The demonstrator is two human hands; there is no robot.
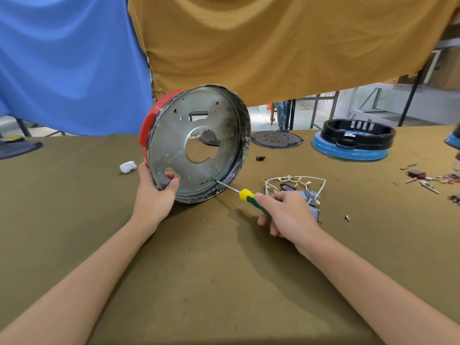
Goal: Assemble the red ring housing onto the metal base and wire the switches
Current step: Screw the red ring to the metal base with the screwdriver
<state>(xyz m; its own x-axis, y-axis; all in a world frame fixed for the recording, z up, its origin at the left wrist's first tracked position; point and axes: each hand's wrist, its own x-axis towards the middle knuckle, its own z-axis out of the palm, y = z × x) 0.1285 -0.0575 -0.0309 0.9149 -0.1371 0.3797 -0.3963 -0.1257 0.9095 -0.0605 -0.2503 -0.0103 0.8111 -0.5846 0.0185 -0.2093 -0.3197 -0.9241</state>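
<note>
**Screwdriver at the rim of the tilted base**

Cloth (62,61) of blue hung at the far left above the brown table (224,282); a small white wad (128,167) lay on the table just left of the work. The left hand (155,192) gripped the lower edge of the metal base (199,143), thumb hooked through a cut-out in the plate and fingers curled behind the rim; the base stood tilted on its edge on the table, open face toward the person, with the red ring (149,123) already seated behind it and showing along its left side. The tip of the screwdriver (239,191) met the plate near the lower right rim, seemingly at a screw; the screw itself was too small to make out. The right hand (286,212) held the yellow-and-green handle with fingers wrapped round it. Just beyond that hand lay the wires (296,183) and switches, untouched; a loose screw (347,218) lay well to the right; a black ring on a blue one (353,143) sat at the far right.

To drive this fastening well, the shaft probably wanted to sit square to the plate rather than slanted; the left hand would need to brace firmly against the push so the base did not roll; steady pressure should stop the tip slipping out.
</note>
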